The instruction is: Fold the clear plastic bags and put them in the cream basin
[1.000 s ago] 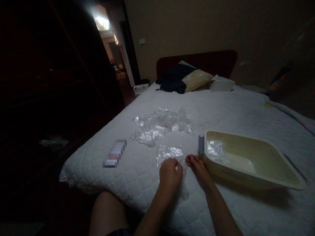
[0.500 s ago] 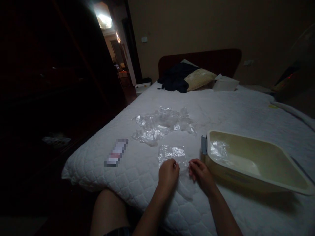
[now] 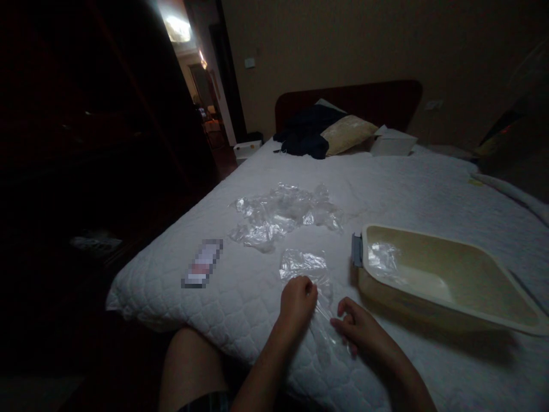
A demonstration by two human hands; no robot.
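Observation:
A clear plastic bag lies flat on the white quilted bed right in front of me. My left hand is closed in a loose fist on the bag's near left part. My right hand rests with curled fingers on the bag's near right edge, pinching the plastic. A crumpled heap of more clear plastic bags lies farther up the bed. To the right stands a beige plastic tub with a piece of clear plastic inside at its left end.
A small blurred flat object lies on the bed to the left. Dark clothing, a tan pillow and a white box sit by the dark headboard. My bare knee is below the bed's edge. The left side is dark.
My right hand has pulled back toward me and to the right, its fingers curling onto the bag, stretching the plastic. My left hand has stayed closed on the bag.

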